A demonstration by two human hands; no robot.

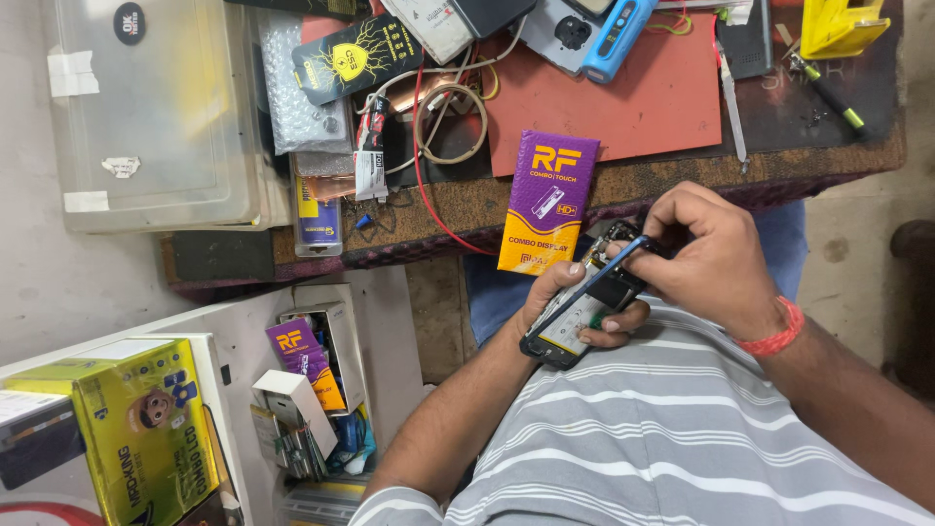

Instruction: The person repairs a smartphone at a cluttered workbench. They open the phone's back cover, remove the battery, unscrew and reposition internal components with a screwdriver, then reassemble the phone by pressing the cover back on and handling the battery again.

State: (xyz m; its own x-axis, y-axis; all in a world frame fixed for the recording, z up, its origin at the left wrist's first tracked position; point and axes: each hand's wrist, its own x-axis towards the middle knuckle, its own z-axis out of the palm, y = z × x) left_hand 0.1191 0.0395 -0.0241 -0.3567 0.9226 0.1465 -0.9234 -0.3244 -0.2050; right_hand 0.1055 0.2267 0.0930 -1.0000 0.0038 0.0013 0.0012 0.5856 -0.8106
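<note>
Cradling opened phone (584,312) in left hand (560,302), right hand (701,253) pinching its top edge

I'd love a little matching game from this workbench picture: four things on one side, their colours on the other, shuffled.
Things:
1. opened phone in the left hand
2. wrist thread on the right hand
3. work mat
4. display package at the table edge

Colours:
A. purple and orange
B. dark frame, blue edge
C. red-orange, flat
D. red, braided

Pairs: 1-B, 2-D, 3-C, 4-A
</note>
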